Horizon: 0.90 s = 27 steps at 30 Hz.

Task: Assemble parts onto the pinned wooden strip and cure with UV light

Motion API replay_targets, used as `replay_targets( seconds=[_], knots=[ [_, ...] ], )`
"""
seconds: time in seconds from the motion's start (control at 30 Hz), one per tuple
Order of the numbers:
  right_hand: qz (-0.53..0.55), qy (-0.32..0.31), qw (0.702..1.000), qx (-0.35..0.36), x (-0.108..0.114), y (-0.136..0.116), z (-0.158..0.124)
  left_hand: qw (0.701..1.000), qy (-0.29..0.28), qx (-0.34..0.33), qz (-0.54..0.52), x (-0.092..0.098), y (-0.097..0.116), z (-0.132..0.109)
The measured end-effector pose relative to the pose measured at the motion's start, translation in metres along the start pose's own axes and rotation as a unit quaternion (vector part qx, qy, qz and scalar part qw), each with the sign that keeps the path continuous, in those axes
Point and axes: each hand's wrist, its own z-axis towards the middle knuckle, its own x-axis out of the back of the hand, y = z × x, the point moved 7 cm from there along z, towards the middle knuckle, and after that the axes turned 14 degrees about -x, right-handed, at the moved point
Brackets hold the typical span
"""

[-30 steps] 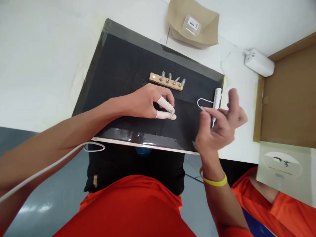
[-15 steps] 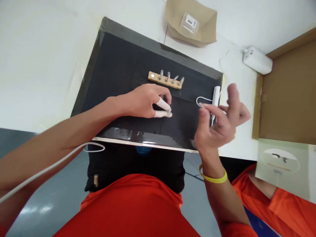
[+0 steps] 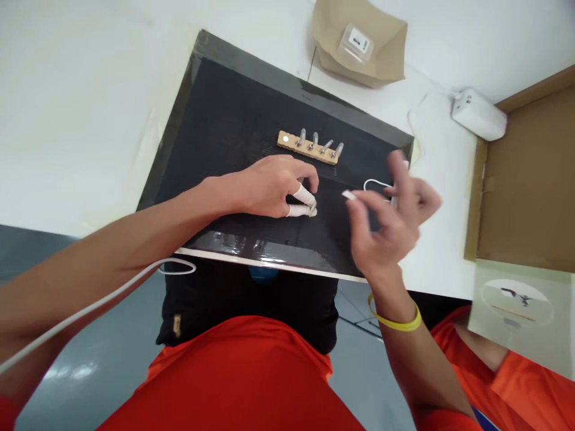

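Observation:
My left hand [image 3: 281,185], with white finger cots on two fingers, rests low over the black mat [image 3: 233,120]. Its covered thumb and finger pinch a small translucent piece [image 3: 313,209]. Facing it from the right, my right hand [image 3: 390,221] is blurred by motion. Between its thumb and a finger is a small white flat piece [image 3: 348,194]; the other fingers stick up. Just beyond my left hand lies a notched wooden strip [image 3: 291,142] with a white dot at one end. Several translucent, rounded, tube-like pieces [image 3: 315,139] stand along it, some tilted.
At the back, a brown paper tray [image 3: 384,57] holds a clear plastic box [image 3: 357,45]. A white power block [image 3: 478,114] and a large cardboard box [image 3: 530,185] are on the right. A white cable [image 3: 377,181] lies behind my right hand. Another person's orange clothing [image 3: 534,383] shows at lower right.
My right hand has moved left toward my left hand, and the white piece in its pinch shows more clearly. My left hand keeps its pinch. The whole view has shifted slightly.

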Motion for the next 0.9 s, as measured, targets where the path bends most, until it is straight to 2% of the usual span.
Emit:
replay_targets(
  seconds=[0.07,0.1,0.2,0.33,0.43,0.57,0.67,0.7,0.8,0.9],
  knots=[
    [-0.01,-0.043,0.998,0.038,-0.007,-0.005,-0.004,1.0,-0.001,-0.001,0.002,0.0,0.001,0.0],
    [-0.012,-0.044,0.998,0.044,-0.008,-0.006,-0.006,1.0,-0.001,-0.003,0.002,0.001,0.001,0.0],
    [-0.002,0.01,1.0,0.004,-0.002,-0.001,-0.008,1.0,0.013,-0.006,-0.012,0.003,0.003,0.0],
    [-0.005,-0.013,0.999,0.039,-0.004,-0.007,-0.01,0.997,0.052,0.01,-0.063,0.007,0.003,0.001],
    [0.013,0.036,0.999,-0.012,0.005,-0.001,-0.006,0.994,0.067,0.014,-0.085,0.009,0.004,0.002],
    [-0.001,-0.007,0.999,0.034,0.0,-0.011,-0.006,0.992,0.071,0.02,-0.107,0.011,0.005,0.004],
    [0.035,0.042,0.997,-0.055,0.007,0.002,-0.007,0.988,0.082,0.032,-0.123,0.014,0.004,0.005],
    [0.032,0.039,0.997,-0.057,0.007,0.003,-0.009,0.987,0.089,0.035,-0.129,0.015,0.004,0.005],
    [-0.003,0.01,1.0,0.012,0.002,-0.004,-0.013,0.984,0.102,0.036,-0.143,0.018,0.005,0.006],
    [0.027,0.06,0.995,-0.077,0.008,0.01,-0.013,0.984,0.108,0.03,-0.14,0.019,0.006,0.006]
  ],
)
